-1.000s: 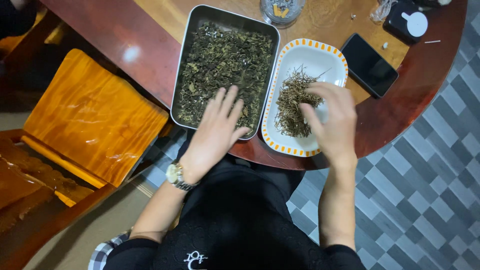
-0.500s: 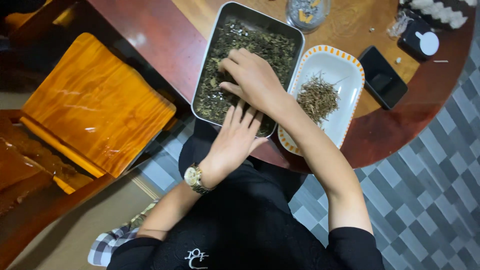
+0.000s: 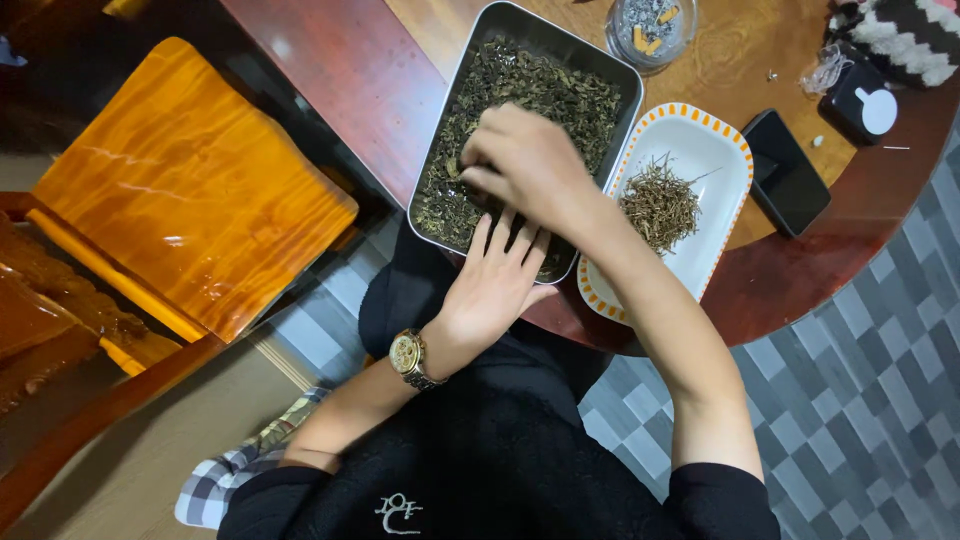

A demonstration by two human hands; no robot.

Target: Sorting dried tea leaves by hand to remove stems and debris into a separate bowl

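1. Change noted — a second ago the right hand (image 3: 525,165) was over the white dish with orange rim (image 3: 725,135); it now sits across the metal tray (image 3: 470,60), fingers curled down into the dark dried leaves (image 3: 530,85). A fresh pick appears to be under way.
2. Whether the right hand has pinched anything cannot be told — its fingertips are hidden.
3. Left hand (image 3: 495,285) remains flat and spread on the tray's near end, grasping nothing.
4. Pale stems (image 3: 660,205) lie heaped in the dish, just beside the tray.

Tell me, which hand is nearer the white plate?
Right. The right hand is over the metal tray, just beside the plate; the left hand rests at the tray's near edge, slightly farther away.
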